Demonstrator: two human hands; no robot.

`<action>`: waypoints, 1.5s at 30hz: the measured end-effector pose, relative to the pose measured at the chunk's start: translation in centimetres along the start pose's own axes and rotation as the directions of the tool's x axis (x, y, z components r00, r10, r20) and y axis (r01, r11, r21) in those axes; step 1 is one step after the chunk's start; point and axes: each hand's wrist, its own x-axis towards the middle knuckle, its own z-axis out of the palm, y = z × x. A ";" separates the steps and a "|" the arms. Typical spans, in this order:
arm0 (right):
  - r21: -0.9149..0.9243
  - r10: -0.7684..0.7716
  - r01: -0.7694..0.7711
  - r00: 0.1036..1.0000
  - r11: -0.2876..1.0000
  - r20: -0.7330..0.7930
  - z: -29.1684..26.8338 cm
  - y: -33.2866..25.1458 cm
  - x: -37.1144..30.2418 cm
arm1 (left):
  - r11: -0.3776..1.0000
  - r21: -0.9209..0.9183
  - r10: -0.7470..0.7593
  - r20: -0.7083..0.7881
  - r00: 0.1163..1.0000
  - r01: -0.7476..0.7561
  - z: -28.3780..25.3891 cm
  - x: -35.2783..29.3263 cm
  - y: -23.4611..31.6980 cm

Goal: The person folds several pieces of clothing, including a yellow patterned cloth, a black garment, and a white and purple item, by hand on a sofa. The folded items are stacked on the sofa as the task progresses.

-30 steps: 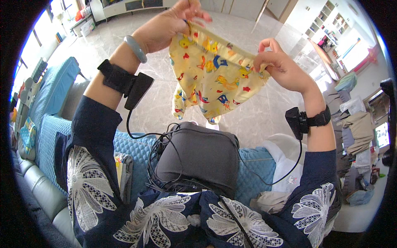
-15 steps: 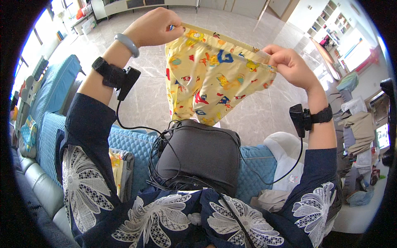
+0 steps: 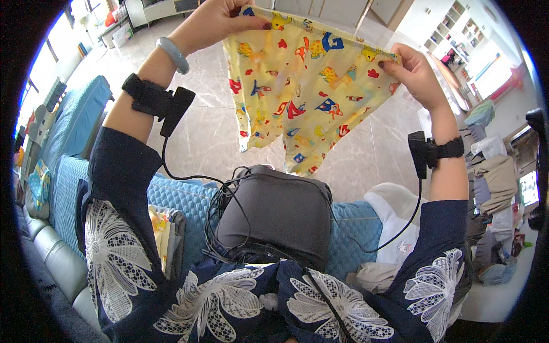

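L hand (image 3: 222,26) & R hand (image 3: 418,77) each pinch the waistband (image 3: 354,41) of yellow animal-print pants (image 3: 309,86) (ducks incl.), stretched btwn them over pale floor (image 3: 200,114); folded clothes (image 3: 163,234) lie on blue quilted cover (image 3: 193,228), L side

Yellow printed pants (image 3: 311,86) spread flatter, waistband (image 3: 321,26) lifted higher, drawn out wider

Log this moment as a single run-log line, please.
left hand: grips waistband | right hand: grips waistband | yellow patterned pants: spread between hands, legs hanging
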 end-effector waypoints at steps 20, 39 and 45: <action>0.274 -0.047 0.016 0.993 0.962 0.107 -1.1 -1.7 -0.5 | 0.977 -0.186 0.166 0.327 0.930 -0.109 -2.2 -1.1 1.7; -0.327 0.284 -0.393 0.898 0.859 -0.336 5.9 2.9 5.9 | 0.901 0.356 -0.161 -0.254 0.954 0.247 6.1 3.0 -2.9; -0.291 0.163 -0.282 0.913 0.914 -0.374 8.9 -3.1 7.4 | 0.999 0.052 0.018 -0.353 0.936 0.000 10.2 3.6 4.1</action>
